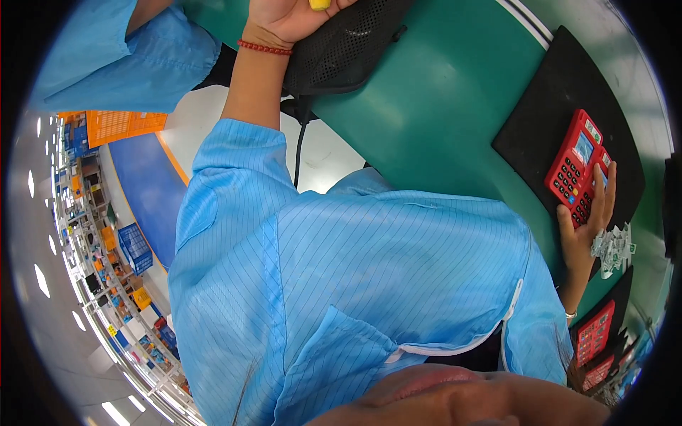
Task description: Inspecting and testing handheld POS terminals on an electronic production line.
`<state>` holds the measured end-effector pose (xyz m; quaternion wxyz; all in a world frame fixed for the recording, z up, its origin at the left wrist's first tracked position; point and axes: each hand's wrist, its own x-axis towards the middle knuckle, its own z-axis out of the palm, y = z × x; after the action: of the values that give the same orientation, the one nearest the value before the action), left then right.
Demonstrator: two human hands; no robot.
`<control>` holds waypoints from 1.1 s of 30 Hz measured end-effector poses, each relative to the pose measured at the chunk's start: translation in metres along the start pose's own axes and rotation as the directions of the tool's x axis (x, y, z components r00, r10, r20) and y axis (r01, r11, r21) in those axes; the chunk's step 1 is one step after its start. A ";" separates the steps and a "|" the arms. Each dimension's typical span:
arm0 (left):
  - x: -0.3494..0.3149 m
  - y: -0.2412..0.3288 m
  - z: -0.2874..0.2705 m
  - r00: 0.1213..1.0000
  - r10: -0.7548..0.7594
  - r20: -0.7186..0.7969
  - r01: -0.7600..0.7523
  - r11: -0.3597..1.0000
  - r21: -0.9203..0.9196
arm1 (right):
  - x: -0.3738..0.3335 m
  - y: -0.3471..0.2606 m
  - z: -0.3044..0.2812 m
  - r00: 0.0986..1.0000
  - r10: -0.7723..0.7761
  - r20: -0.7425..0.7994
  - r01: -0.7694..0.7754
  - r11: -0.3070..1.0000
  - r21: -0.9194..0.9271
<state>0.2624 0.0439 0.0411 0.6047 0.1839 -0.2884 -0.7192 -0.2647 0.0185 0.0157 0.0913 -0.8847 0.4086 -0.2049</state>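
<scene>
1. A person is wearing a light blue pinstriped work smock with short sleeves and a chest pocket, filling the frame's centre.
2. A red beaded bracelet is circling the left wrist at eleven o'clock.
3. A thin pale band is ringing the right wrist at four o'clock.

Yellow item in left hand cut by top edge; lower red devices partly hidden.
</scene>
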 end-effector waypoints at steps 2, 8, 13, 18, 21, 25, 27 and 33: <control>0.001 -0.004 -0.005 1.000 0.012 0.013 -0.013 0.999 0.046 | 0.001 0.000 0.000 1.000 -0.010 0.003 0.009 1.000 0.012; 0.009 -0.011 -0.018 0.972 0.026 0.232 0.051 0.946 -0.320 | 0.000 0.002 0.000 1.000 0.000 -0.011 -0.001 1.000 -0.019; 0.012 -0.011 -0.015 0.972 0.023 0.233 0.045 0.958 -0.283 | 0.001 0.001 0.001 1.000 0.007 -0.011 -0.007 1.000 -0.001; -0.002 -0.003 0.005 0.999 0.036 -0.005 -0.036 0.997 0.070 | 0.000 -0.001 0.000 1.000 0.025 -0.013 -0.025 0.999 -0.025; 0.000 -0.003 0.011 0.999 0.046 -0.006 -0.046 0.998 0.051 | 0.001 -0.002 0.000 0.999 0.028 -0.015 -0.029 0.999 -0.036; 0.004 -0.004 0.016 0.998 0.043 -0.054 -0.045 0.998 -0.044 | 0.000 -0.001 0.000 0.999 0.029 -0.012 -0.030 0.999 -0.031; 0.005 -0.004 0.017 0.998 0.030 -0.056 -0.035 0.995 -0.089 | 0.000 -0.001 0.000 0.999 0.035 -0.008 -0.035 0.999 -0.039; 0.007 -0.003 0.026 0.985 0.018 -0.173 -0.037 0.994 -0.106 | -0.001 0.000 -0.001 1.000 0.026 0.002 -0.026 0.999 -0.036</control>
<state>0.2429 0.0428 0.0602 0.6462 0.2082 -0.1982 -0.7070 -0.2653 0.0193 0.0166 0.0783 -0.8810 0.4238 -0.1952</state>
